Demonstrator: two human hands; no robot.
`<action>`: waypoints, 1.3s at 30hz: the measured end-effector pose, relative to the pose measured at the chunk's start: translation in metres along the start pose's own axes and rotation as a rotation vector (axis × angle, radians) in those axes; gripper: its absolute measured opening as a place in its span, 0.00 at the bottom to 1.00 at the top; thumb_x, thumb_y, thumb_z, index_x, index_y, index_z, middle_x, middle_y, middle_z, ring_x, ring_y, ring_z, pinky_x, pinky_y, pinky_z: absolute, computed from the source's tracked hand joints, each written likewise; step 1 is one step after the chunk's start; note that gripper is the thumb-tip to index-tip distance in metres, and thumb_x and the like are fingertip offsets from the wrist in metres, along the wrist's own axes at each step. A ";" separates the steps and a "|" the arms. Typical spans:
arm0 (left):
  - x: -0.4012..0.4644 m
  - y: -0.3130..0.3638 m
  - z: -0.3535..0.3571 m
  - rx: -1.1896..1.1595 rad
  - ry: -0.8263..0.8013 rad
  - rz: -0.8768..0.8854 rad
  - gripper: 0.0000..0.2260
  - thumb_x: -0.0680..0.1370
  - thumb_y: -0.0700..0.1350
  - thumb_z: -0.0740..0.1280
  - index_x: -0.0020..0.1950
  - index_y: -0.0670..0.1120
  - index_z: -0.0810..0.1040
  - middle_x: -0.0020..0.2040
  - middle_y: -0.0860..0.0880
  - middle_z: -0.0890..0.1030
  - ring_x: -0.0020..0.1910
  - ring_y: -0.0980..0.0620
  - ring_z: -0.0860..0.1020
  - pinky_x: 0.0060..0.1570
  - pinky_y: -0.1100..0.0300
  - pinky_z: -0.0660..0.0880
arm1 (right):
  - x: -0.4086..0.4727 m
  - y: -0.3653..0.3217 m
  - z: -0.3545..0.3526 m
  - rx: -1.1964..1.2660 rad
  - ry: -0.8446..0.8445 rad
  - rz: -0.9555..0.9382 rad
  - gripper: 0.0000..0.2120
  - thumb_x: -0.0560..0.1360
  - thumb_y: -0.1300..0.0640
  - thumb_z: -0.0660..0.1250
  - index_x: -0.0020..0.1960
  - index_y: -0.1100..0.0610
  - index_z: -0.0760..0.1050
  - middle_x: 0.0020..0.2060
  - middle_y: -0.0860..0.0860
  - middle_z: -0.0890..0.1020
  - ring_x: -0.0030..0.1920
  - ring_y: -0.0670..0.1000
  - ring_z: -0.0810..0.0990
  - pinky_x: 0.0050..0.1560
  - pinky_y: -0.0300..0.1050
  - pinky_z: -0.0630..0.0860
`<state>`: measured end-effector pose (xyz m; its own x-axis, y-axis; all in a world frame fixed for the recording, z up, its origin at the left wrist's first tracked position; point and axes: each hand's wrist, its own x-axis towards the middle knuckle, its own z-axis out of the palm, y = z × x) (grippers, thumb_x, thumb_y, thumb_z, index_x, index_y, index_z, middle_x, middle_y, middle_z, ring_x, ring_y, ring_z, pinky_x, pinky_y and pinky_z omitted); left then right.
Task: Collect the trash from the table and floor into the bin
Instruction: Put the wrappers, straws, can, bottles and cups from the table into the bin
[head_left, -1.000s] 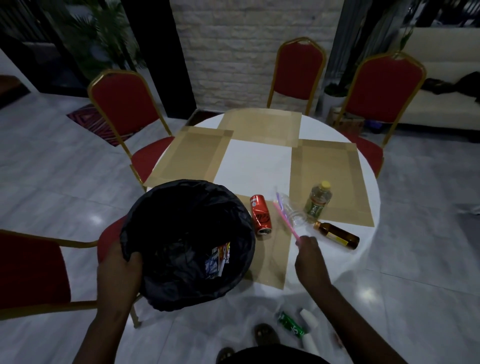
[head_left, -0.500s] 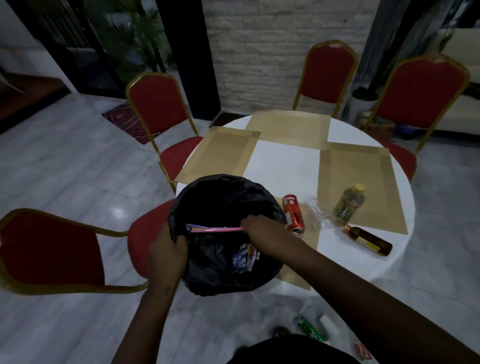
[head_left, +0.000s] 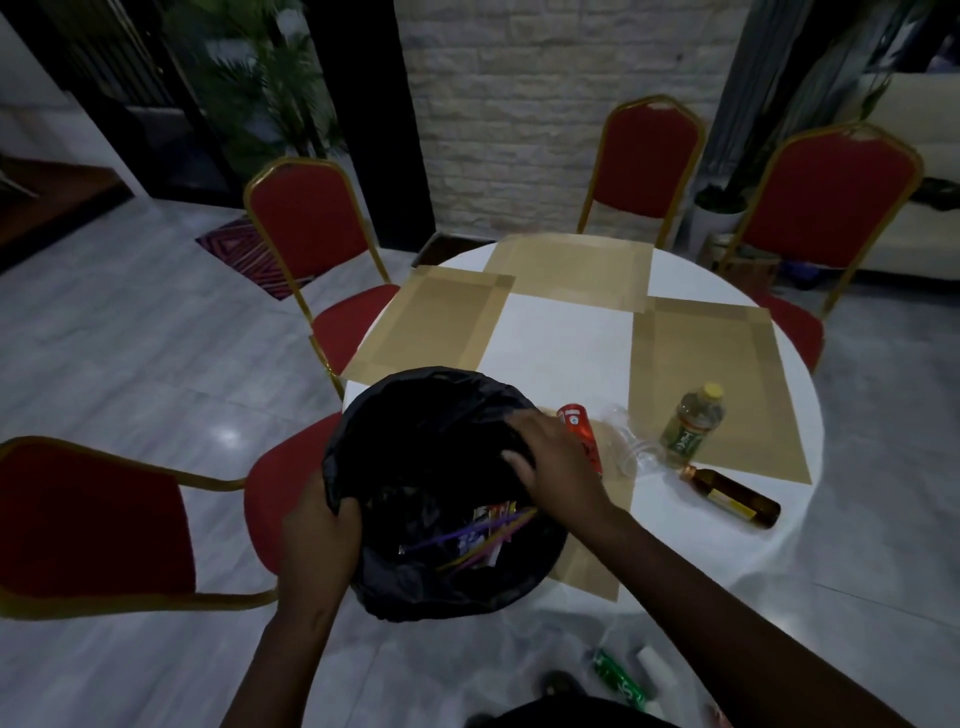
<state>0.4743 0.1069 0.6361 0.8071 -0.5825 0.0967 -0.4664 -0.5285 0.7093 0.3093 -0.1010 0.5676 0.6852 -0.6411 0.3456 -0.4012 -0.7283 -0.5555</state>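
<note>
We see the bin (head_left: 441, 493), lined with a black bag, held at the near-left edge of the round table (head_left: 561, 348), mouth tilted toward us. Inside lie straws (head_left: 483, 535), long axes running from near-left to far-right, on top of wrappers. Left hand (head_left: 319, 545) is clamped on the bin's near-left rim, fingers curled over the bag edge, forearm coming up from the near side. Right hand (head_left: 550, 462) sits over the far-right rim, palm down, fingers loosely spread and holding nothing we can make out; the arm reaches in from the near right.

On the table just right of that hand: red can (head_left: 579, 426) lying on its side, long axis near-to-far, partly hidden by the hand. Beside it a clear plastic cup (head_left: 631, 447) on its side. Yellow-capped bottle (head_left: 693, 426) stands upright on a placemat (head_left: 727, 364). Brown bottle (head_left: 732, 496) lies flat, neck pointing far-left, base near-right.

On the floor near right: green wrapper (head_left: 618, 683) and a white piece (head_left: 657, 667), blurred.
</note>
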 end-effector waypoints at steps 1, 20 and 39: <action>-0.001 0.003 -0.001 -0.007 0.001 0.000 0.06 0.76 0.34 0.60 0.49 0.41 0.74 0.33 0.47 0.76 0.32 0.51 0.75 0.29 0.61 0.67 | 0.000 0.014 -0.006 0.011 0.091 0.048 0.19 0.74 0.54 0.67 0.64 0.56 0.72 0.61 0.53 0.77 0.61 0.54 0.73 0.62 0.49 0.69; 0.007 0.032 0.011 0.137 0.010 -0.020 0.04 0.76 0.35 0.60 0.45 0.41 0.72 0.33 0.41 0.76 0.33 0.44 0.76 0.30 0.58 0.68 | -0.026 0.159 0.072 -0.205 -0.332 0.344 0.24 0.75 0.52 0.64 0.70 0.51 0.67 0.72 0.57 0.63 0.65 0.66 0.66 0.58 0.61 0.73; 0.009 0.028 0.011 0.085 0.006 -0.009 0.09 0.76 0.34 0.59 0.53 0.44 0.74 0.37 0.39 0.78 0.36 0.41 0.77 0.34 0.52 0.74 | -0.015 0.087 -0.002 0.295 0.304 0.500 0.15 0.72 0.58 0.71 0.58 0.53 0.76 0.63 0.51 0.71 0.57 0.52 0.75 0.51 0.44 0.76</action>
<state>0.4648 0.0799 0.6493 0.8132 -0.5742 0.0948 -0.4880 -0.5840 0.6487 0.2624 -0.1549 0.5158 0.2398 -0.9565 0.1664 -0.4134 -0.2557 -0.8739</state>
